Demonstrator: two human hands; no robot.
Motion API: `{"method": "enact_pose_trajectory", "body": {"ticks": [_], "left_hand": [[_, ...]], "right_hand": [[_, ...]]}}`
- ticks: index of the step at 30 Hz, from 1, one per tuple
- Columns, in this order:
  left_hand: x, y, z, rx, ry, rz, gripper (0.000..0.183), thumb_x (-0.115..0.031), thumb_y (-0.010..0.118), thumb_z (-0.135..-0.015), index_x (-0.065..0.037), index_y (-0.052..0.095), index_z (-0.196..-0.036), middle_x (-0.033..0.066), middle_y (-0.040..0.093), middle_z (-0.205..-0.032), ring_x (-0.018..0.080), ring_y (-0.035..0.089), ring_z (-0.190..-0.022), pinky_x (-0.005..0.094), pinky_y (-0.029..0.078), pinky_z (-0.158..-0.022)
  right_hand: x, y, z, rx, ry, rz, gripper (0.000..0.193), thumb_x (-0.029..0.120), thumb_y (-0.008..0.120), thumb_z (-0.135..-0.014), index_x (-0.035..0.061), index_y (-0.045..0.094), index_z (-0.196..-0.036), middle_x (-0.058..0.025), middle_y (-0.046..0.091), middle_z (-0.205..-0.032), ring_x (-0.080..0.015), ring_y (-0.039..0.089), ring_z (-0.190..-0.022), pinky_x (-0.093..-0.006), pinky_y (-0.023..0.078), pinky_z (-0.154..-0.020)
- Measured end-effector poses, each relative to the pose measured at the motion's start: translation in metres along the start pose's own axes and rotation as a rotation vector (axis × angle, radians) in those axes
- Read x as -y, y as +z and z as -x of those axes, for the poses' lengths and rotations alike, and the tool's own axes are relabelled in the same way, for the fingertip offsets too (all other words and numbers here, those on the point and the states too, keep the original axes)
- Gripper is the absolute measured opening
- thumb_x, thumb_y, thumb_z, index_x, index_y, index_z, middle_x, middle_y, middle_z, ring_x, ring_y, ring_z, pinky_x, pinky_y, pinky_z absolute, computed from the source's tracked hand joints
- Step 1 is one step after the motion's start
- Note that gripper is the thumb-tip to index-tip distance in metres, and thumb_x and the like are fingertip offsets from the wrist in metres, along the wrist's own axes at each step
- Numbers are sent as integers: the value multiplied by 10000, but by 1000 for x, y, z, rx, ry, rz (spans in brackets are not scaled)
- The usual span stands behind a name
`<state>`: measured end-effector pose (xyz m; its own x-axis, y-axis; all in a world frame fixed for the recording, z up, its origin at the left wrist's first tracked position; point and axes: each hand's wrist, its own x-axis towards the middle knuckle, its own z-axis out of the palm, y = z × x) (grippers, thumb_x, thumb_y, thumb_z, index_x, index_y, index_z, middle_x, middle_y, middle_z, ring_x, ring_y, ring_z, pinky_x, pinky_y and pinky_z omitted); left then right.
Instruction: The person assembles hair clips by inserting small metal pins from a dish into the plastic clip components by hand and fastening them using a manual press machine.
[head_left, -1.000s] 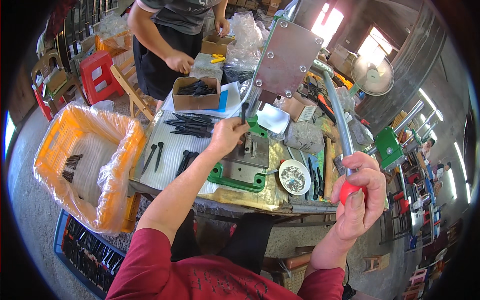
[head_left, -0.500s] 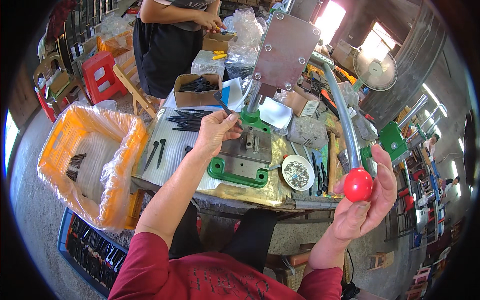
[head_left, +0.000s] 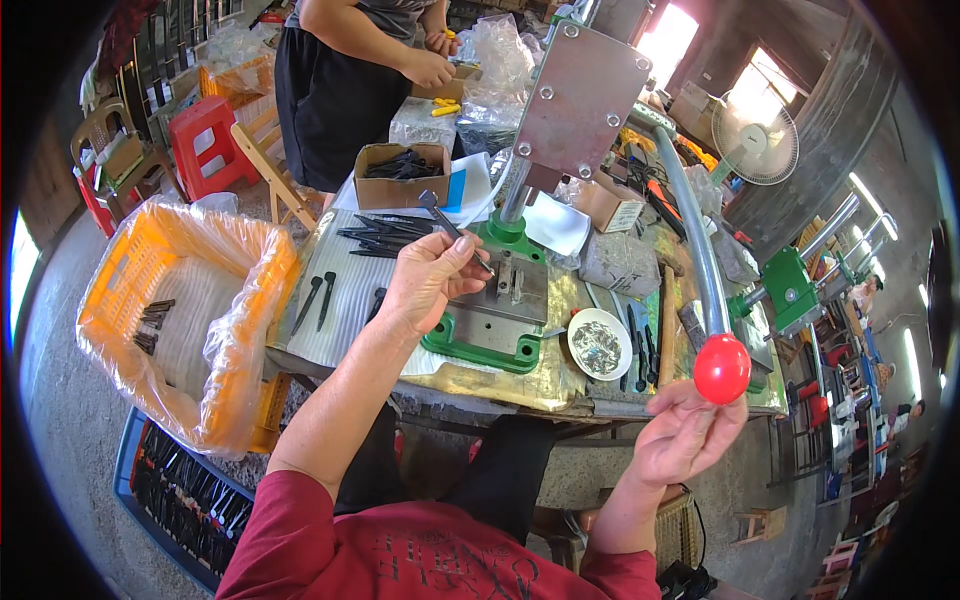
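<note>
My left hand [head_left: 425,280] pinches a slim black tool [head_left: 442,216] with a squarish head, tilted over the metal bed of a green-based hand press [head_left: 530,350]. The press's steel plate [head_left: 578,95] stands above and behind it. At the right, a long grey lever [head_left: 690,215] ends in a red ball knob [head_left: 722,368]. Just below the knob is my right hand [head_left: 685,447], its fingers curled in toward the thumb. The ball covers some fingertips, so contact with it, or anything small between the fingers, cannot be made out.
A white bowl [head_left: 575,352] of small metal pieces stands right of the press. Black tools [head_left: 385,235] lie left, before a cardboard box [head_left: 400,193]. A plastic-lined orange crate [head_left: 115,300] stands at the left. Across the table a person [head_left: 335,100] works. A second green press [head_left: 790,290] is at the right.
My right hand has drawn down and left from around the red knob, its fingers closing together. The left hand still holds the black tool over the press. The person across the table has shifted their hands.
</note>
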<state>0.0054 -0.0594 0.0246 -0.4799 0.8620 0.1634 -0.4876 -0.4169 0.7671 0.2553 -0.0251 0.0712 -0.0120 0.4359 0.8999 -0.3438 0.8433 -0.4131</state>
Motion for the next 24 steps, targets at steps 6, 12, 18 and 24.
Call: {"method": "enact_pose_trajectory", "body": {"ticks": [6, 12, 18, 24], "left_hand": [[-1, -3, 9, 17, -6, 47, 168, -153, 538, -797, -4, 544, -874, 71, 571, -782, 150, 570, -652, 232, 489, -551], [2, -5, 5, 3, 44, -62, 156, -151, 544, -791, -26, 550, -884, 82, 579, -785, 157, 581, -650, 225, 490, -539], [11, -5, -15, -50, 57, -253, 149, -118, 556, -782, 5, 556, -867, 54, 567, -747, 113, 559, -640, 197, 480, -524], [30, -12, -43, -79, 80, -668, 125, -97, 571, -764, 12, 577, -825, 37, 555, -686, 84, 540, -610, 179, 456, -485]], "right_hand": [[-7, 0, 25, 25, 125, -34, 257, 110, 376, -841, -25, 391, -1060, -193, 439, -1053, -111, 457, -500, -183, 369, -408], [-10, 0, 42, 31, 252, -24, 215, 90, 382, -840, -19, 409, -1024, -178, 437, -1054, -94, 450, -488, -172, 366, -403], [-14, -2, 60, 21, 321, -17, 204, 107, 414, -832, -14, 429, -996, -175, 449, -1029, -94, 447, -465, -175, 364, -397], [-15, -3, 70, 18, 392, -8, 194, 108, 413, -829, -8, 439, -981, -175, 454, -1018, -96, 449, -460, -176, 365, -395]]}}
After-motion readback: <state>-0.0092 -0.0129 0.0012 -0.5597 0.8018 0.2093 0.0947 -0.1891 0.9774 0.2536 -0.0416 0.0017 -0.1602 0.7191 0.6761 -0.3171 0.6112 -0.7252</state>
